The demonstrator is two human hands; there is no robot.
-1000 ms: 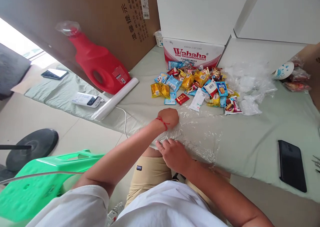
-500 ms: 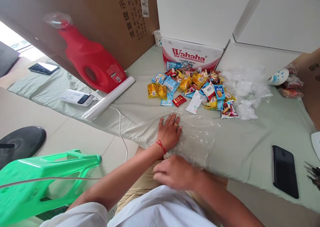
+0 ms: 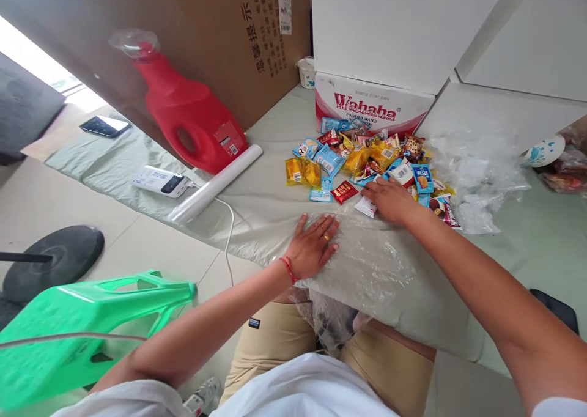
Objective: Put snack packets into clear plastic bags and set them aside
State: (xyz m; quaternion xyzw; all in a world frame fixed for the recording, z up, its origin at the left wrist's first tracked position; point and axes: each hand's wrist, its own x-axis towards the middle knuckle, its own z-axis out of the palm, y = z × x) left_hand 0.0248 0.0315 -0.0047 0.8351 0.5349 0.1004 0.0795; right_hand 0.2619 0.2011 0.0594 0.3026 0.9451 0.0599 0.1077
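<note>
My left hand (image 3: 315, 244) lies flat with its fingers spread on a sheet of clear plastic film (image 3: 367, 264) near the table's front edge. Part of the film hangs over that edge above my lap. At the front of a pile of wrapped snacks (image 3: 330, 159), my right hand (image 3: 389, 200) reaches over a white snack packet (image 3: 365, 206) with its fingers extended and partly covers it. A small red packet (image 3: 343, 192) lies just left of the right fingertips. Yellow-wrapped snacks (image 3: 302, 172) and blue packets sit around it.
Crumpled clear plastic (image 3: 477, 166) lies right of the pile, before white boxes (image 3: 376, 32). A film roll (image 3: 215, 184), power bank (image 3: 158, 181) and red jug (image 3: 197, 123) stand or lie left. A dark phone (image 3: 554, 310) is right; a green stool (image 3: 92, 319) is below left.
My right hand has moved from above my lap, forward and right, to the front of the snack pile. My left hand stays flat on the film. The view has shifted slightly.
</note>
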